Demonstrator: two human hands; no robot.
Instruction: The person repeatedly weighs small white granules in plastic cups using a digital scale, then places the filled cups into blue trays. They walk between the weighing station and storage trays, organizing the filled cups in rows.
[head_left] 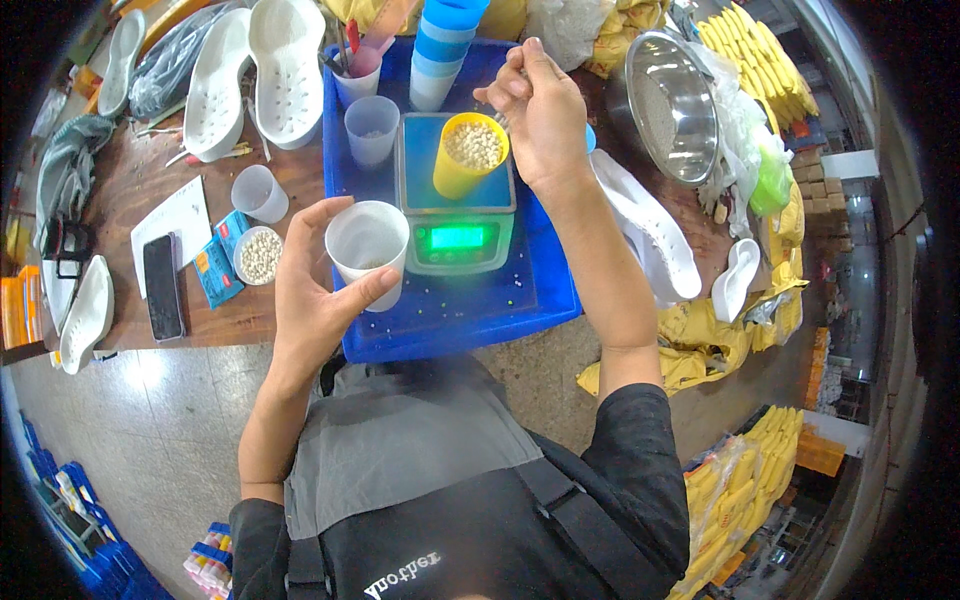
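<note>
My left hand (pixel 318 290) is wrapped around a translucent white plastic cup (pixel 368 236), tilted so its mouth shows; only a little lies at its bottom. On the digital scale (pixel 456 258), whose display glows green, stands a yellow cup (pixel 456 184) full of cream-coloured pellets (pixel 474 146). Above and right of that cup my right hand (pixel 545 120) is raised, its fingers curled together in a pinch. Whatever is between those fingertips is too small to name. Both the scale and the cups sit over a blue tray (pixel 460 338) with a few loose pellets in it.
A stack of blue cups (pixel 440 50), another translucent cup (pixel 372 132) and a cup of tools (pixel 358 82) stand behind the scale. A steel bowl (pixel 665 108) is at right. White shoe-shaped forms (pixel 288 75), a phone (pixel 164 288) and a pellet cup (pixel 260 256) lie left.
</note>
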